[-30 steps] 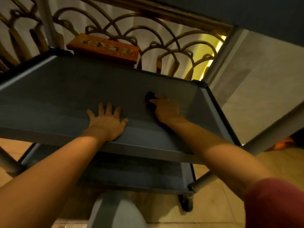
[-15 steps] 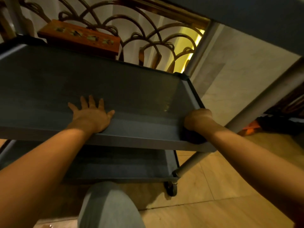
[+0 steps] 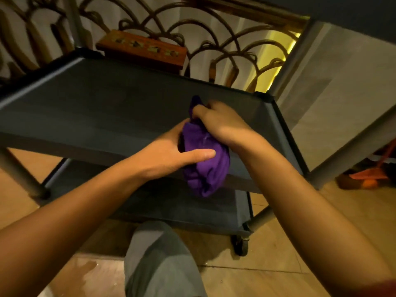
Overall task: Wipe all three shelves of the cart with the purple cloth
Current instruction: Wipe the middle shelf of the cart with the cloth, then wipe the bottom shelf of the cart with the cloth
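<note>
- Grey cart (image 3: 285,133) fills my view, its middle shelf (image 3: 96,112) bare and the bottom shelf (image 3: 171,209) below it.
- Purple cloth (image 3: 203,166) hangs bunched over the middle shelf's front edge.
- Left hand (image 3: 169,155) cups it, thumb pressed on.
- Right hand (image 3: 222,123) pinches its top, fingers closed.

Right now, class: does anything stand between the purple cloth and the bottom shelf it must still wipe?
Nothing visible does. Both hands, left and right, hold the purple cloth above the middle shelf's front edge; the bottom shelf below shows bare.
</note>
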{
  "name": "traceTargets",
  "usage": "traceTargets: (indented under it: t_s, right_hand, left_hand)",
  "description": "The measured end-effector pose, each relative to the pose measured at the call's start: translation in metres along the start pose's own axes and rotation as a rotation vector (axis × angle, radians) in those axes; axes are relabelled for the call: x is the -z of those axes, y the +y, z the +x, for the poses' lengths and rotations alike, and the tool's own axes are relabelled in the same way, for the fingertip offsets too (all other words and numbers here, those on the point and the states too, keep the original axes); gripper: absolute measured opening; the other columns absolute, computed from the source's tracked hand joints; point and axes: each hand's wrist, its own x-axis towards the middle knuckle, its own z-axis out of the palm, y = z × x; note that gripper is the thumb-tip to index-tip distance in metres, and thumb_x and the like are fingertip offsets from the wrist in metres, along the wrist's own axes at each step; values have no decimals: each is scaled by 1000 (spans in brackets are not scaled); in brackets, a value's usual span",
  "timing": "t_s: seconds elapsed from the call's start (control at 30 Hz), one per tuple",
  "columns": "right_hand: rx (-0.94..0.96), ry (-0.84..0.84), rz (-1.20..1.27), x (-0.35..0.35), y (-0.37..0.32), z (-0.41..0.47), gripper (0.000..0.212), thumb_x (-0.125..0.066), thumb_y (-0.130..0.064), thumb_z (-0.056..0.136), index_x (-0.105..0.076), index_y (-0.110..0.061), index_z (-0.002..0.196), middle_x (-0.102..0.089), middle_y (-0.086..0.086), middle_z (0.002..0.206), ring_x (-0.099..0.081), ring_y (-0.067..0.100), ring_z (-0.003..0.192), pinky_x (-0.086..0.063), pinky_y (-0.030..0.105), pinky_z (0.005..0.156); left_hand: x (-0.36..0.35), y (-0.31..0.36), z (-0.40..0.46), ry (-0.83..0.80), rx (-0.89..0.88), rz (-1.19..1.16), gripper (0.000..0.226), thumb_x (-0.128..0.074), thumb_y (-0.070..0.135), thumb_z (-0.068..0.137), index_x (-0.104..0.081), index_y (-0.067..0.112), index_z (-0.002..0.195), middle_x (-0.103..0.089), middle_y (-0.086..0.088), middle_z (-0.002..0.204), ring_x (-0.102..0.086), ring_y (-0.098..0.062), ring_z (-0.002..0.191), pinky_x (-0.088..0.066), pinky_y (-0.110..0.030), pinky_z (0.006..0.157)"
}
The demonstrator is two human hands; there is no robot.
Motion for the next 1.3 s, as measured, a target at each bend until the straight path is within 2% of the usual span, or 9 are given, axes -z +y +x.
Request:
traceTargets:
  t_s: [0.23,0.4,0.5,0.57,0.73,0.87,1.03,1.13,1.3]
  right_hand:
    - [112,-37,571,-45,-20,2,24,-66,-40,82,-70,-23,98,-74,-2,102,-71,16,96,-58,34,85]
    - [200,-220,767,-90,-18,-12,29,-72,-10,90,-69,-11,119,-74,8,113,-73,24,104,-60,36,93]
    - [353,-247,776,-117,-23,-23,29,-66,-5,94,-69,-2,123,-72,14,122,-69,24,114,-54,38,102]
    - [429,-233,808,-135,-28,-32,32,-56,-12,97,-67,5,122,-70,16,125,-66,24,119,-50,35,106]
    - [377,-280,880,-152,-28,-38,56,-56,-42,92,-51,-23,145,-52,-11,148,-50,-1,133,-45,16,103]
    - [449,-401,968,-165,-10,-38,74,-76,-39,83,-44,-29,149,-50,-4,152,-52,12,137,-46,36,111]
    - [245,-696,1138,-194,-3,-43,47,-81,-26,77,-69,-34,122,-73,3,124,-69,21,116,-55,31,94]
    - [161,-656,1075,-227,3,-39,37,-80,-24,72,-75,-41,104,-77,0,113,-72,20,108,-56,34,93]
    - [92,-526,1021,-285,19,-21,53,-78,-20,70,-69,-31,122,-73,5,124,-67,27,118,-49,44,105]
  left_hand:
    - [30,-11,-42,371,111,85,73,-75,23,58,-54,18,128,-70,7,109,-67,-2,94,-51,-15,81]
    - [50,-22,-69,546,162,-641,70,-62,-4,62,-55,5,132,-69,-12,119,-69,-18,108,-57,-32,93]
    - [50,-23,-85,518,154,-900,65,-72,13,78,-52,-1,138,-63,-21,129,-62,-32,121,-51,-45,104]
    - [47,-23,-89,610,162,-849,66,-76,28,80,-54,0,135,-71,-16,119,-69,-28,112,-58,-39,92]
    - [44,-35,-107,860,173,-641,63,-81,19,73,-59,4,130,-74,-13,117,-71,-26,108,-58,-36,90]
    - [58,-39,-119,811,121,-658,57,-82,19,76,-61,9,128,-73,-12,119,-70,-27,111,-58,-37,89]
    - [71,-44,-115,657,26,-13,28,-77,16,85,-68,17,112,-75,1,105,-71,-11,103,-54,-27,88]
    - [90,-66,-124,562,-32,486,47,-77,24,86,-60,19,130,-61,3,125,-58,-8,119,-47,-27,100]
    - [102,-120,-155,666,69,941,83,-50,66,92,-26,20,157,-19,-7,167,-13,-24,155,-12,-46,124]
